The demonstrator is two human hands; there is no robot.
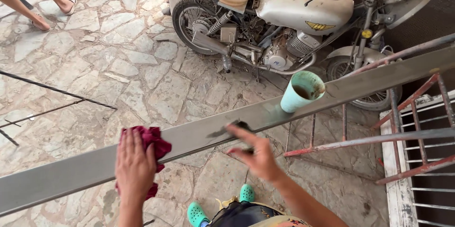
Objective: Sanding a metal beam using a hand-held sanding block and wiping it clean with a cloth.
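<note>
Head view: a person works along a long grey metal bar (199,134) that runs slantwise from the lower left edge of the frame up to the right, resting there on a red-painted metal frame (417,134). The left hand (134,163) lies flat, fingers extended, pressing a dark red rag (154,144) against the bar's near edge. The right hand (256,153) is blurred just beside it; it appears to pinch a small dark brush or similar tool at the bar's face, though the grip cannot be told for certain. A dark wet-looking streak (227,130) marks the bar at that spot; by these signs only a short stretch has been treated, with most of the length left bare. A pale green cup (302,92) of brownish liquid stands on the bar farther right. Behind it a motorcycle (294,18) is parked on stone paving (118,56).
</note>
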